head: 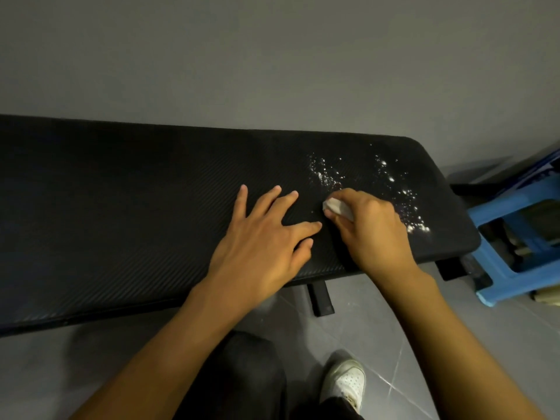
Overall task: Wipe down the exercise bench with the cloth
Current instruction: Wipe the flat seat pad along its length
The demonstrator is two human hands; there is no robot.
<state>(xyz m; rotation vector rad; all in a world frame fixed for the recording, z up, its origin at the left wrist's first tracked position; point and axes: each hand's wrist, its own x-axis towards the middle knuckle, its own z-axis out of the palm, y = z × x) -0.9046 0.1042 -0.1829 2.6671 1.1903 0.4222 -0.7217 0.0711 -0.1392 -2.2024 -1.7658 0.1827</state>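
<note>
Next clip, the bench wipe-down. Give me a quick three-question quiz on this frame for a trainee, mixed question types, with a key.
1. True or false: the left hand lies flat on the bench with its fingers spread.
2. What is in the grip of the right hand? A) a spray bottle B) a small white cloth C) a brush
3. Fill in: the white specks lie on the end of the bench nearest the blue ____.

Key: 1 true; 2 B; 3 stool.

plain grey wall [272, 56], grey tiled floor [394, 328], blue plastic stool [515, 237] at right, dim light.
</note>
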